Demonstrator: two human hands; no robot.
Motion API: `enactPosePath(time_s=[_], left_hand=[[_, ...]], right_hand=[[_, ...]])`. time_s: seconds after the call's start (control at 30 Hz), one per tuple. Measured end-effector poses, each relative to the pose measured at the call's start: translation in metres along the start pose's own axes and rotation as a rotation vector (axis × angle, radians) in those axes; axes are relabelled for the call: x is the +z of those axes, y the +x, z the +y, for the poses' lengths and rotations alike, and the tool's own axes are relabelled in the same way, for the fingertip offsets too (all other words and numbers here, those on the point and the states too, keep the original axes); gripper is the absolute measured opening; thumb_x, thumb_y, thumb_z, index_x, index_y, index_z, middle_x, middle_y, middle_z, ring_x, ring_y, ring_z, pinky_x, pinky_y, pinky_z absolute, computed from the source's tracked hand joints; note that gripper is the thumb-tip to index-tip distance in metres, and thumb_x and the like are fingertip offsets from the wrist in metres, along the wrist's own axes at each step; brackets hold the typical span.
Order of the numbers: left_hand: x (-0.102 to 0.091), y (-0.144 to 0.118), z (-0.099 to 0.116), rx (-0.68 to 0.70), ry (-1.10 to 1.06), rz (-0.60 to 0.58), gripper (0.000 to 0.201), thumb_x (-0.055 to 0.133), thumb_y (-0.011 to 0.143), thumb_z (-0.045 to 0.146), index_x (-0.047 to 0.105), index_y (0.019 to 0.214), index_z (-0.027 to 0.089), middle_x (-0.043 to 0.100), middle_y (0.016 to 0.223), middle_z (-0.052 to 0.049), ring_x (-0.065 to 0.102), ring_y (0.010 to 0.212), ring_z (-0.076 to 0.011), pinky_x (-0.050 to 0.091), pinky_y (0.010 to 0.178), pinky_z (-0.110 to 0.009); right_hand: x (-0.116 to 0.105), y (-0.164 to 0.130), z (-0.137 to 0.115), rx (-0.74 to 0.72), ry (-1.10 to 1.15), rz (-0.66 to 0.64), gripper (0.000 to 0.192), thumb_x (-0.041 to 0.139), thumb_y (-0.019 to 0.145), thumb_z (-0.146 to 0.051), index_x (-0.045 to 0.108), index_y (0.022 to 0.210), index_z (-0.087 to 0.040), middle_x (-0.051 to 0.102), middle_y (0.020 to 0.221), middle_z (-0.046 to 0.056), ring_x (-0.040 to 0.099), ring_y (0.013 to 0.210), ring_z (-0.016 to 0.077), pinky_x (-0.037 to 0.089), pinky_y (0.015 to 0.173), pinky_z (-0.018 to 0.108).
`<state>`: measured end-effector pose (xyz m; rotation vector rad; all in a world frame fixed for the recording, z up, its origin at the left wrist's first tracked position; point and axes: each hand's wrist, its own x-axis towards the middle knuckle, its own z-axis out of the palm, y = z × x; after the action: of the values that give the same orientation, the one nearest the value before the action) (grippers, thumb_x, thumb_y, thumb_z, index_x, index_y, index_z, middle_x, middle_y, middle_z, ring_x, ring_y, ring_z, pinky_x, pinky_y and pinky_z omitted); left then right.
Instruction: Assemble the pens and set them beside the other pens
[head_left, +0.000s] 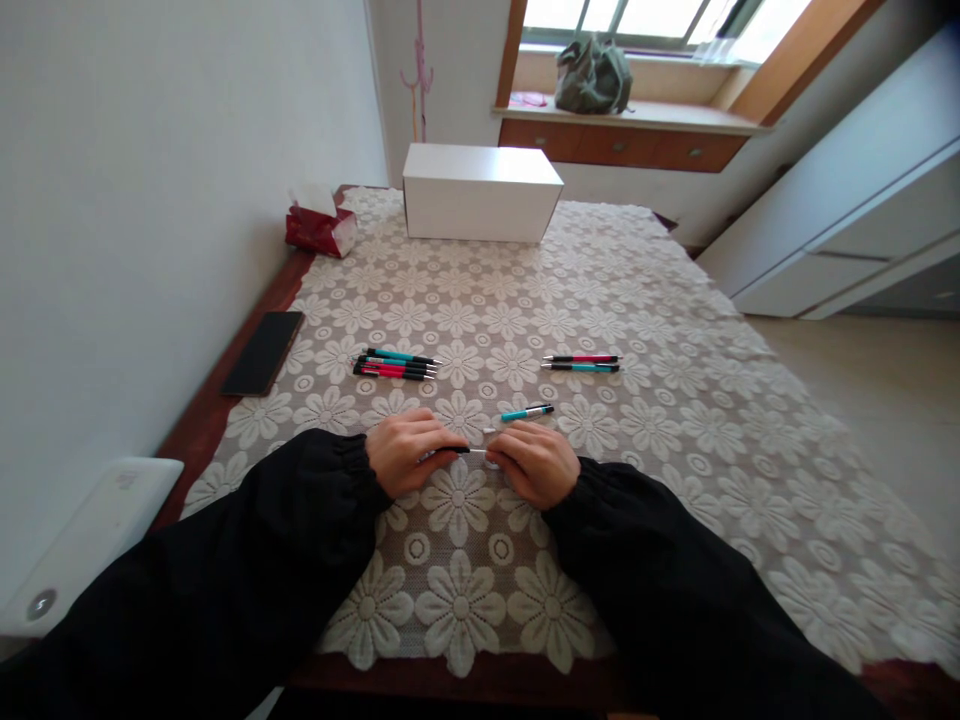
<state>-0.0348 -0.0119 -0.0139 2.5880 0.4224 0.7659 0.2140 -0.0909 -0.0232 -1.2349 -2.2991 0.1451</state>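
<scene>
Gripping a black pen [454, 451] btwn them, left hand [405, 450] & right hand [536, 462] were both closed on it; teal pen [526, 412] lay just beyond right hand on worktop [675, 420].

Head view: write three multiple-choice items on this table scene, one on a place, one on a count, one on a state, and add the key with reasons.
1. Where does the phone lie?
A. On the bare table edge by the wall
B. On top of the white box
C. On the window ledge

2. How many pens make up the right pair?
A. Five
B. Two
C. None

3. How is the thin pen part held?
A. It lies alone on the lace cloth
B. It stands in the tissue pack
C. It is held between both hands

Key:
1 A, the phone rests on brown wood left of the lace cloth.
2 B, one pink and one teal pen lie side by side.
3 C, the left hand and the right hand each grip an end.
</scene>
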Motion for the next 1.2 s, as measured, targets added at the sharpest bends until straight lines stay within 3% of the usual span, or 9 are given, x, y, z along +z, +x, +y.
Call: enactPosePath(time_s=[0.17, 0.47, 0.6, 0.87, 1.03, 1.2], left_hand=[[0.001, 0.0, 0.0, 0.004, -0.002, -0.034, 0.021, 0.057, 0.102, 0.028, 0.073, 0.112, 0.02, 0.078, 0.096, -0.005, 0.067, 0.085, -0.0172, 0.056, 0.082, -0.03], [0.001, 0.0, 0.0, -0.103, 0.023, 0.016, 0.017, 0.061, 0.098, 0.027, 0.073, 0.109, 0.021, 0.078, 0.094, -0.003, 0.066, 0.084, -0.0178, 0.054, 0.079, -0.031], [0.003, 0.0, -0.002, -0.116, 0.036, 0.046, 0.015, 0.062, 0.096, 0.026, 0.073, 0.106, 0.022, 0.078, 0.093, -0.002, 0.066, 0.083, -0.0176, 0.054, 0.078, -0.031], [-0.002, 0.001, 0.005, -0.166, 0.021, 0.033, 0.013, 0.061, 0.094, 0.022, 0.072, 0.102, 0.021, 0.077, 0.092, -0.003, 0.068, 0.085, -0.0174, 0.056, 0.08, -0.031], [-0.003, 0.002, 0.006, -0.156, 0.0, 0.038, 0.013, 0.06, 0.094, 0.021, 0.071, 0.1, 0.02, 0.077, 0.092, -0.004, 0.068, 0.086, -0.0178, 0.057, 0.08, -0.031], [-0.003, 0.001, 0.006, -0.174, 0.021, 0.043, 0.013, 0.059, 0.093, 0.02, 0.07, 0.099, 0.02, 0.076, 0.092, -0.004, 0.067, 0.086, -0.0186, 0.056, 0.08, -0.032]], right_hand=[[-0.001, 0.002, -0.003, -0.046, 0.019, 0.011, 0.029, 0.046, 0.106, -0.026, 0.063, 0.083, -0.021, 0.065, 0.072, 0.003, 0.056, 0.069, 0.0176, 0.044, 0.068, 0.03], [-0.003, 0.0, 0.004, 0.042, 0.008, 0.035, 0.025, 0.049, 0.105, -0.032, 0.066, 0.092, -0.021, 0.07, 0.081, 0.005, 0.062, 0.076, 0.0187, 0.045, 0.071, 0.031], [-0.006, 0.0, 0.005, 0.059, 0.023, 0.058, 0.022, 0.054, 0.103, -0.037, 0.068, 0.099, -0.021, 0.067, 0.076, 0.002, 0.061, 0.072, 0.0184, 0.046, 0.07, 0.031], [-0.009, 0.0, 0.016, 0.123, 0.025, 0.19, 0.022, 0.048, 0.103, -0.018, 0.07, 0.105, -0.021, 0.069, 0.086, 0.005, 0.062, 0.081, 0.0199, 0.051, 0.076, 0.033], [-0.005, -0.002, 0.021, 0.146, -0.075, 0.251, 0.027, 0.055, 0.097, -0.015, 0.072, 0.116, -0.025, 0.069, 0.109, 0.008, 0.059, 0.098, 0.0251, 0.052, 0.088, 0.042], [-0.001, -0.003, 0.019, 0.077, -0.146, 0.145, 0.027, 0.063, 0.095, -0.023, 0.072, 0.12, -0.03, 0.063, 0.136, 0.007, 0.053, 0.124, 0.0317, 0.045, 0.1, 0.05]])
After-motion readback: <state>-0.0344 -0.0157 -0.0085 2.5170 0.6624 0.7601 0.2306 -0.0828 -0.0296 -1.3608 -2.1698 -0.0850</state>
